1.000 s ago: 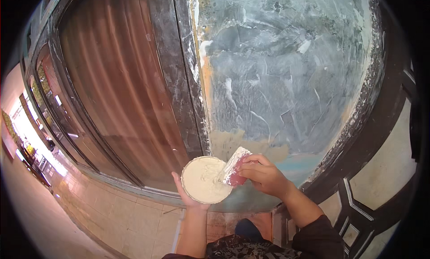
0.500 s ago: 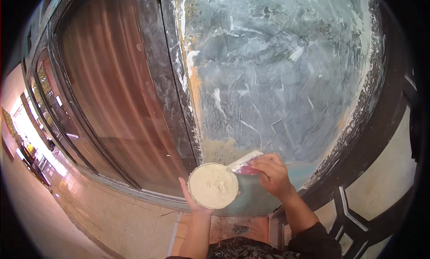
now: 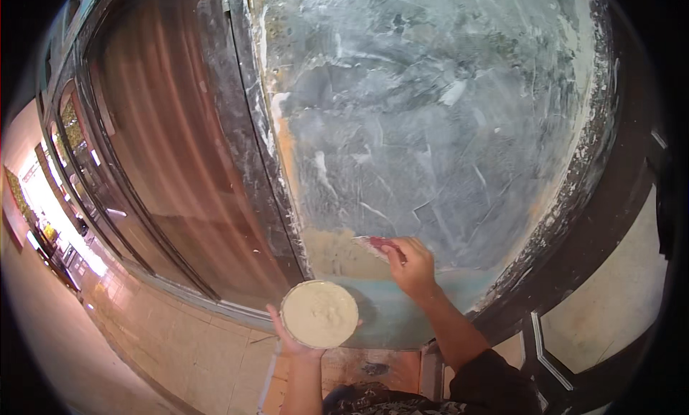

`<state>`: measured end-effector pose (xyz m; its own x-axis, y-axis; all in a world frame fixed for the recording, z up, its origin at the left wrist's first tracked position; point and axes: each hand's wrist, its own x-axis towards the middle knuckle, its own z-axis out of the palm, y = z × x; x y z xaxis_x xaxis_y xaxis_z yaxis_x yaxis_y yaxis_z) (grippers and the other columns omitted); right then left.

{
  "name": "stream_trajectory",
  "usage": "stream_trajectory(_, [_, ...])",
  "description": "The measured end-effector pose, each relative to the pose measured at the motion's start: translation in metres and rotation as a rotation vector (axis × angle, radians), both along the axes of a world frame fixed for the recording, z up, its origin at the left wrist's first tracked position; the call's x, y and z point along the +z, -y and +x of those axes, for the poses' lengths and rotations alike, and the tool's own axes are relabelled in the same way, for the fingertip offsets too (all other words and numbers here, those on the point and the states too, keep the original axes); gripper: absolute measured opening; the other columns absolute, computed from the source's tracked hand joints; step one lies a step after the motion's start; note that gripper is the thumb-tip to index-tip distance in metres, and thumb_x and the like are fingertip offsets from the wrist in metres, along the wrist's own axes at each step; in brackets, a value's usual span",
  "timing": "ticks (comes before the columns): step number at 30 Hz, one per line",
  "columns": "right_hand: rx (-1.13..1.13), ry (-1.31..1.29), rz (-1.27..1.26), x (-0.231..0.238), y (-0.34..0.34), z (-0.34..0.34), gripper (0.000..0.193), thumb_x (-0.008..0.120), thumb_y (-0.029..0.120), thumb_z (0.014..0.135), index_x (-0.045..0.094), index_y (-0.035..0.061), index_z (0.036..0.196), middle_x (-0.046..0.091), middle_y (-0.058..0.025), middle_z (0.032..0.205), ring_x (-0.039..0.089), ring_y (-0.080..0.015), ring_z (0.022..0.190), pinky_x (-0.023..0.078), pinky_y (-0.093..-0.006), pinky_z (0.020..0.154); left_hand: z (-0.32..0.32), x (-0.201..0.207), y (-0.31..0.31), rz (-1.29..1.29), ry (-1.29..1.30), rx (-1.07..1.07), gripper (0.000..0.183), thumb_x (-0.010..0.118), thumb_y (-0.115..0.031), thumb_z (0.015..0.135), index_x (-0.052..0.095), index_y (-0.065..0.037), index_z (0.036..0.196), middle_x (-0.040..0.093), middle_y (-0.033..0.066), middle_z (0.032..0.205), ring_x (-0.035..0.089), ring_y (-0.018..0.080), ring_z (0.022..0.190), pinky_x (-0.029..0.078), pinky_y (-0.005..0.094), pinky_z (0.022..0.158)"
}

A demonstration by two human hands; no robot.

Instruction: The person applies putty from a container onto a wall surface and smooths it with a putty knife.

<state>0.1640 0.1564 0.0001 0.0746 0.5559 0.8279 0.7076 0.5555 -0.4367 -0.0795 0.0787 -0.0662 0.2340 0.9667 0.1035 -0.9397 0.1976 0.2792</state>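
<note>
My left hand (image 3: 294, 343) supports a round bowl of cream-coloured putty (image 3: 319, 314) from below, its fingers wrapped around the side and partly hidden under it. The putty's surface has a rough dip near the middle. In my right hand (image 3: 413, 264) is a putty knife (image 3: 375, 245) with a reddish handle, pinched between thumb and fingers. Its whitish, putty-smeared blade lies against the lower part of the wall (image 3: 402, 156), at a beige patch (image 3: 334, 253). The wall is grey-blue with white streaks and ridges of filler.
Left of the wall stands a dark, worn frame (image 3: 247, 128) around a glass panel with a reddish-brown curtain (image 3: 169, 128) behind it. Dark panelling with pale inserts (image 3: 603, 307) curves along the right. Tiled floor (image 3: 186, 350) lies at lower left.
The putty knife has moved from the bowl's rim up and left onto the wall, its blade now turned toward the surface. The bowl sits slightly lower and further left in view.
</note>
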Motion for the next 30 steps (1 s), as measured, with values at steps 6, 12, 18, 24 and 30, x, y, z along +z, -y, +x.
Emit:
stream_trajectory(6, [0.025, -0.045, -0.013, 0.005, 0.005, 0.004, 0.009, 0.075, 0.009, 0.088, 0.072, 0.0037, 0.095, 0.073, -0.0109, 0.090, 0.068, -0.0320, 0.080, 0.055, -0.0419, 0.068, -0.006, -0.004, 0.003, -0.029, -0.048, 0.088, 0.099, 0.035, -0.089, 0.088, 0.046, -0.014, 0.152, 0.043, 0.0194, 0.157, 0.047, 0.0529, 0.135, 0.036, 0.0904, 0.093])
stream_trajectory(12, [0.006, 0.029, -0.007, -0.006, 0.002, 0.007, 0.010, 0.075, 0.008, 0.088, 0.071, 0.0028, 0.095, 0.073, -0.0118, 0.090, 0.068, -0.0325, 0.080, 0.055, -0.0412, 0.068, -0.006, 0.000, -0.003, -0.117, -0.006, 0.080, 0.096, 0.036, -0.087, 0.091, 0.048, -0.013, 0.150, 0.046, 0.0193, 0.154, 0.050, 0.0521, 0.131, 0.036, 0.0916, 0.089])
stream_trajectory(18, [0.035, -0.052, -0.046, 0.000, 0.009, 0.003, 0.010, 0.075, 0.008, 0.088, 0.071, 0.0029, 0.095, 0.073, -0.0119, 0.090, 0.068, -0.0329, 0.080, 0.055, -0.0412, 0.069, -0.019, -0.005, -0.020, -0.050, -0.050, 0.024, 0.096, 0.036, -0.087, 0.090, 0.048, -0.013, 0.151, 0.044, 0.0191, 0.156, 0.047, 0.0521, 0.134, 0.034, 0.0922, 0.091])
stream_trajectory(24, [-0.014, -0.033, -0.008, 0.000, -0.002, 0.000, 0.010, 0.075, 0.009, 0.088, 0.071, 0.0032, 0.095, 0.073, -0.0114, 0.089, 0.068, -0.0324, 0.080, 0.055, -0.0411, 0.069, -0.024, 0.001, -0.029, -0.037, -0.066, -0.003, 0.095, 0.037, -0.086, 0.091, 0.048, -0.013, 0.150, 0.044, 0.0186, 0.156, 0.047, 0.0524, 0.134, 0.034, 0.0918, 0.092])
stream_trajectory(30, [0.013, -0.060, -0.051, 0.001, 0.009, -0.001, 0.009, 0.074, 0.009, 0.089, 0.072, 0.0032, 0.095, 0.073, -0.0113, 0.089, 0.067, -0.0325, 0.081, 0.054, -0.0412, 0.069, -0.028, 0.000, -0.026, -0.056, -0.062, 0.016, 0.093, 0.039, -0.086, 0.090, 0.049, -0.014, 0.149, 0.043, 0.0179, 0.156, 0.047, 0.0518, 0.134, 0.034, 0.0925, 0.090])
